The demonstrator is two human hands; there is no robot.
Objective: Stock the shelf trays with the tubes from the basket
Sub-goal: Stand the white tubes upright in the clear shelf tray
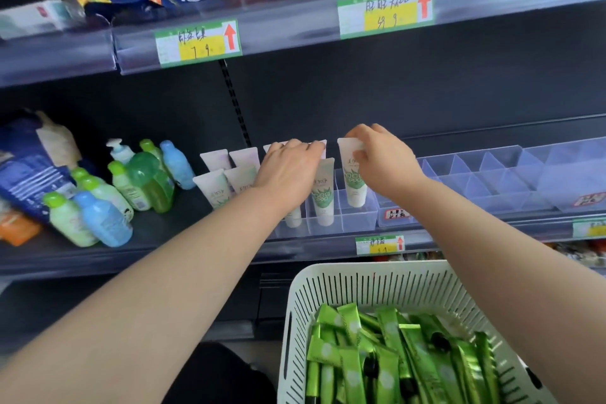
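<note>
— What takes up the most room?
— The shelf [183, 229]: dark, flat and matte, with a clear plastic strip along its front edge.

— And below it?
— A basket [360, 275] of pale moulded plastic with slotted walls and rounded corners. It is heaped with green tubes [387, 357], flat, glossy and foil-like, lying every which way.

— Trays?
— Clear hard plastic trays [492, 174], split into small square cells, run along the right half of the shelf. The cells to the right hold nothing. The left cells hold white tubes [323, 193], soft-looking with a green leaf print, standing cap down and crimped end up, in front and back rows.

— Anything left of them?
— Small rounded bottles [105, 220], green and blue, some upright and some leaning.

— The hands?
— The left hand [288, 170] lies palm down over the white tubes in the middle, fingers bent over the crimped ends of the back row; I cannot tell whether it grips one. The right hand [383, 161] pinches the flat top of the last tube [352, 180], which stands nearly upright with its cap down inside a front cell.

— Smallest?
— Paper tags [198, 43], green-edged with yellow patches, tucked in the shelf strips.
</note>
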